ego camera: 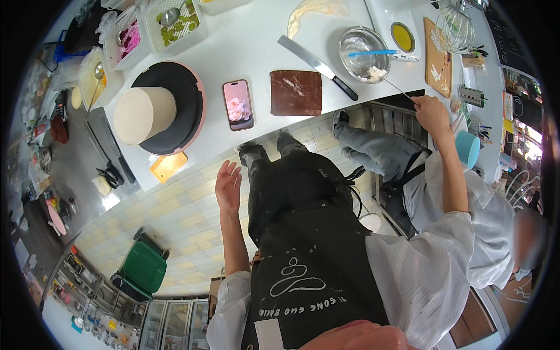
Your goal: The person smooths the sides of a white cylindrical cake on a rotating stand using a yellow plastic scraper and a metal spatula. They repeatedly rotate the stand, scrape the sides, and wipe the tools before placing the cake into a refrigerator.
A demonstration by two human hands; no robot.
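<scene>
My right hand (431, 114) grips the handle of a thin metal tool (399, 89). Its far end meets a lump of white cream (376, 73) at the rim of a clear bowl (345, 65). A blue-handled utensil (372, 53) lies across that bowl. Fingers apart and holding nothing, my left hand (228, 186) hovers over the floor in front of the table edge. Nearest to it are a phone (238, 105) showing a pink flower picture and a yellow rectangular piece (169, 166). A pale, smooth-coated cake (144, 114) stands on a black turntable (188, 98).
A brown square sheet (296, 93) lies beside a long black-handled knife (323, 70). Plastic tubs of fruit (177, 24) line the far left. A kitchen scale (402, 37) and wooden board (439, 57) are at right. Close on my right sits another person (437, 188). A green bin (142, 264) stands behind left.
</scene>
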